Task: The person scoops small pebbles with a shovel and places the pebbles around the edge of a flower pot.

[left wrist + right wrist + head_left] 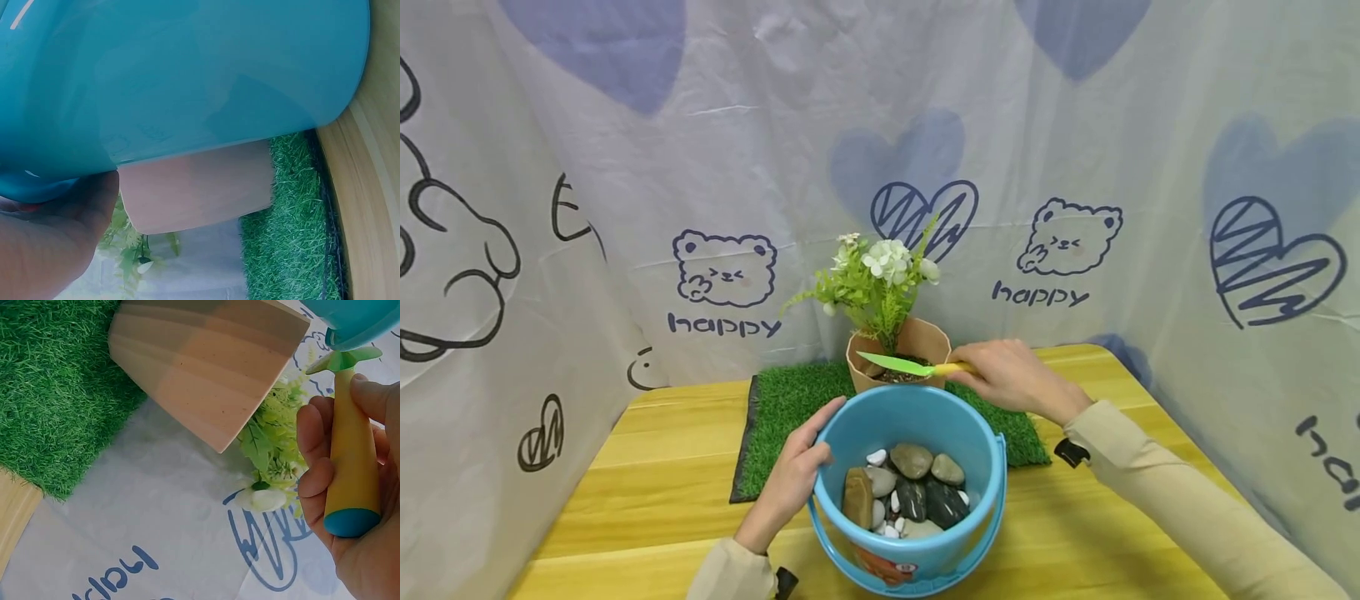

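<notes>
Bright, soft, even light fills the head view, with faint sheen on the wrinkled white curtain (790, 150) and the worktop (1090, 508). The wide lens leans and stretches the scene towards its left and right edges. The left wrist view is dimmer and hazier: the left hand (56, 234) is shaded, a dark patch of shadow and a white glint mark the blue bucket (200, 75), and the foliage (129, 259) looks blurred. In the right wrist view, a shadow's edge crosses the flowerpot (206, 369).

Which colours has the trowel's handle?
The handle is yellow, its end blue; clearest in the right wrist view.
</notes>
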The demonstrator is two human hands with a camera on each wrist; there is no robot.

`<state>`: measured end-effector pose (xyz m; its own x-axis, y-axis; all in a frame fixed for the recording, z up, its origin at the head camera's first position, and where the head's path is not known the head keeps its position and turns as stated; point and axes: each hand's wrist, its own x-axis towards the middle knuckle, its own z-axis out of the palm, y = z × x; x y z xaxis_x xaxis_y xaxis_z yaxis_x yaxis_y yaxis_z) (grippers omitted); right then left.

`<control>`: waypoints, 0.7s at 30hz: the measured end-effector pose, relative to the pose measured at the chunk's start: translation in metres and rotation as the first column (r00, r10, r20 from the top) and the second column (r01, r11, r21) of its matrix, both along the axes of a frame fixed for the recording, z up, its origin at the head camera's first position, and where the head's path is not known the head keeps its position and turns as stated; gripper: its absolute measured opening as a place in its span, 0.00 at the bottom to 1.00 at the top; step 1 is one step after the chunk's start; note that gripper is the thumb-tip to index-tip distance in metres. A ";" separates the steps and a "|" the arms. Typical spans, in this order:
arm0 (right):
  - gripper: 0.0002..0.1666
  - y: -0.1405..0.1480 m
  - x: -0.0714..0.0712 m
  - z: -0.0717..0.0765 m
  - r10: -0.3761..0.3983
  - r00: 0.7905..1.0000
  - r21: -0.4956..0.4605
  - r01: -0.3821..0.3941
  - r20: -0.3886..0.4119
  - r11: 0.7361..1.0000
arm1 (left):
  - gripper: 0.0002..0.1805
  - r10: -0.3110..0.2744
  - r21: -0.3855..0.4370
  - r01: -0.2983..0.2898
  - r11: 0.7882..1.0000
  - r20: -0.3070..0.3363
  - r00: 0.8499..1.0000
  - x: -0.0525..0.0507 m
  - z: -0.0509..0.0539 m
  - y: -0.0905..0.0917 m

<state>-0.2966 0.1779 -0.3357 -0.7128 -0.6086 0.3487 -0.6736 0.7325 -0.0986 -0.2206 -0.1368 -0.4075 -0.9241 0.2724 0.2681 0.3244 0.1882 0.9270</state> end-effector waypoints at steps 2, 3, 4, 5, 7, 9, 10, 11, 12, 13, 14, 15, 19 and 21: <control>0.14 0.001 0.001 -0.001 0.002 1.000 0.002 -0.002 -0.013 1.000 | 0.41 0.000 -0.001 0.000 1.000 0.000 1.000 0.000 0.000 0.000; 0.15 0.002 0.002 -0.001 0.003 1.000 0.003 -0.003 -0.021 1.000 | 0.41 0.000 -0.002 0.000 1.000 -0.001 1.000 0.000 0.000 0.000; 0.15 0.002 0.003 -0.001 0.005 1.000 0.004 -0.005 -0.028 1.000 | 0.41 -0.001 -0.003 0.001 1.000 -0.001 1.000 0.000 0.000 0.000; 0.15 0.003 0.004 0.000 0.009 0.999 0.005 -0.008 -0.037 1.000 | 0.41 -0.002 -0.003 0.002 1.000 -0.002 1.000 0.000 0.000 0.000; 0.15 0.004 0.006 0.001 0.016 0.999 0.004 -0.015 -0.051 1.000 | 0.41 -0.006 -0.001 0.006 1.000 -0.005 1.000 -0.001 0.000 0.000; 0.16 0.006 0.008 0.003 0.018 0.998 0.004 -0.017 -0.056 1.000 | 0.41 -0.006 0.000 0.006 1.000 -0.006 1.000 -0.001 0.000 0.000; 0.16 0.006 0.010 0.004 0.015 0.998 0.002 -0.015 -0.055 1.000 | 0.41 -0.006 0.001 0.006 1.000 -0.006 1.000 -0.001 0.000 0.000; 0.16 0.007 0.011 0.005 0.013 0.999 0.001 -0.013 -0.052 1.000 | 0.41 -0.005 0.003 0.005 1.000 -0.005 1.000 -0.001 0.001 0.000; 0.17 0.007 0.012 0.007 0.011 0.999 0.000 -0.011 -0.048 1.000 | 0.41 -0.006 0.004 0.006 1.000 -0.005 1.000 -0.001 0.001 0.000; 0.17 0.008 0.013 0.008 0.010 0.999 0.000 -0.010 -0.043 1.000 | 0.41 -0.005 0.005 0.005 1.000 -0.004 1.000 -0.001 0.001 0.000; 0.17 0.009 0.014 0.009 0.010 0.999 0.000 -0.010 -0.038 1.000 | 0.41 -0.004 0.005 0.004 1.000 -0.002 1.000 -0.001 0.001 0.000; 0.17 0.009 0.016 0.010 0.010 0.999 0.002 -0.010 -0.032 1.000 | 0.41 -0.004 0.006 0.004 1.000 -0.001 1.000 -0.001 0.001 0.000; 0.16 0.012 0.021 0.015 0.023 1.000 0.012 -0.022 -0.011 1.000 | 0.41 -0.005 0.010 0.005 1.000 0.004 1.000 0.000 0.000 0.000; 0.15 0.014 0.024 0.017 0.028 1.000 0.018 -0.028 -0.006 0.999 | 0.41 -0.006 0.012 0.006 1.000 0.005 1.000 0.000 0.000 0.000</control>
<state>-0.2723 0.1918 -0.3184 -0.6931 -0.6343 0.3423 -0.6944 0.7150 -0.0810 -0.2209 -0.1365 -0.4079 -0.9238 0.2750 0.2666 0.3208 0.1754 0.9308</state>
